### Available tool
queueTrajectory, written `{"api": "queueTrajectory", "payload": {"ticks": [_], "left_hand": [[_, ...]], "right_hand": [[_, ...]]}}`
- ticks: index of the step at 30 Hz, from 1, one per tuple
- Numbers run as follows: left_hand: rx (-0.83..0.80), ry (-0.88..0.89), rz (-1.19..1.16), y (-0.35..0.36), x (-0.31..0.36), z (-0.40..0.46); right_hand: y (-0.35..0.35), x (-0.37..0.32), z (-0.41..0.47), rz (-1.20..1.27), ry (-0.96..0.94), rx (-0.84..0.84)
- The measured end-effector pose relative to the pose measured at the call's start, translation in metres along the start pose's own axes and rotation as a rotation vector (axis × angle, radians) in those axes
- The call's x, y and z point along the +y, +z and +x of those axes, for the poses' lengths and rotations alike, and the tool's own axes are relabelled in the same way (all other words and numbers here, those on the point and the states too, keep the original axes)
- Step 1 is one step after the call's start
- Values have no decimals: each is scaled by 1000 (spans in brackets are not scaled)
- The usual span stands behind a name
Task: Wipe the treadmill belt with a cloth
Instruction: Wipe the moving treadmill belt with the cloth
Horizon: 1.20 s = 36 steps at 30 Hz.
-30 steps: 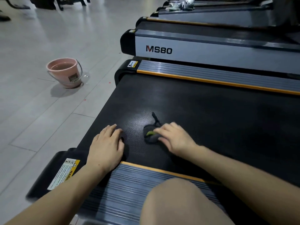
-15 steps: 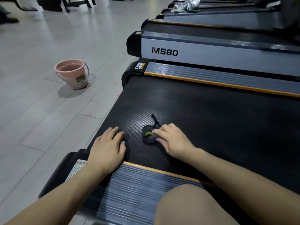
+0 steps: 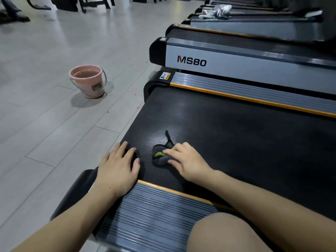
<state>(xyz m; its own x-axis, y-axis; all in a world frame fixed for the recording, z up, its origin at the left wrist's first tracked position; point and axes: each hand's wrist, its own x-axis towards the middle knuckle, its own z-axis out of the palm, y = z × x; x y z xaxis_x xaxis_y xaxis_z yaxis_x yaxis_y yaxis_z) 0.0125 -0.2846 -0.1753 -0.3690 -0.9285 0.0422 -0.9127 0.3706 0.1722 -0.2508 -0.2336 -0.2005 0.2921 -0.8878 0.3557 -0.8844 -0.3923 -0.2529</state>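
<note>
The black treadmill belt [image 3: 236,142] fills the middle and right of the head view. A small dark grey cloth [image 3: 161,159] with a green patch lies bunched on the belt near its rear end, a thin strip of it trailing away from me. My right hand [image 3: 185,160] lies over the cloth's right side, index finger on the green patch and thumb against its near edge, holding the bunch. My left hand [image 3: 118,166] rests flat on the belt's rear left corner, fingers straight, a little left of the cloth.
A ribbed grey side rail [image 3: 154,211] with orange trim runs under my wrists, with my knee [image 3: 227,235] over it. A pink bucket [image 3: 89,82] of water stands on the tiled floor to the left. An MS80 treadmill [image 3: 236,64] sits close behind the far rail.
Both hands and the cloth stay almost where they were on the belt. Only the view has shifted, so the bucket and treadmills sit further right in frame.
</note>
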Motion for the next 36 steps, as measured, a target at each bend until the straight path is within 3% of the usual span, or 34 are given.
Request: {"api": "queueTrajectory", "payload": {"ticks": [2, 5, 7, 9, 14, 17, 22, 24, 27, 30, 34, 36], "left_hand": [[11, -24, 0, 1, 0, 0], [19, -62, -21, 0, -2, -2], [15, -76, -8, 0, -2, -4], [2, -100, 7, -1, 0, -5], [-35, -155, 31, -3, 3, -5], [-52, -171, 14, -2, 3, -4], [-35, -179, 0, -5, 3, -5], [-51, -174, 4, -6, 4, -4], [-72, -161, 22, -7, 6, -3], [-75, -155, 32, -8, 6, -3], [-74, -150, 28, -10, 7, -3], [-82, -155, 15, -9, 7, -2]], "right_hand": [[3, 27, 24, -76, 59, 1], [-2, 55, 73, -146, 412, 55], [2, 53, 85, -192, 511, 69], [6, 32, 76, -184, 439, 94], [16, -20, 30, -38, 32, 20], [18, 5, 58, -110, 68, 30], [18, 33, 118, -197, 434, 52], [24, 8, 111, -216, 360, 79], [34, -29, 80, -99, 67, 35], [33, -13, 93, -110, -43, -11], [35, 29, 159, -157, 348, 64], [40, 26, 171, -165, 410, 65]]}}
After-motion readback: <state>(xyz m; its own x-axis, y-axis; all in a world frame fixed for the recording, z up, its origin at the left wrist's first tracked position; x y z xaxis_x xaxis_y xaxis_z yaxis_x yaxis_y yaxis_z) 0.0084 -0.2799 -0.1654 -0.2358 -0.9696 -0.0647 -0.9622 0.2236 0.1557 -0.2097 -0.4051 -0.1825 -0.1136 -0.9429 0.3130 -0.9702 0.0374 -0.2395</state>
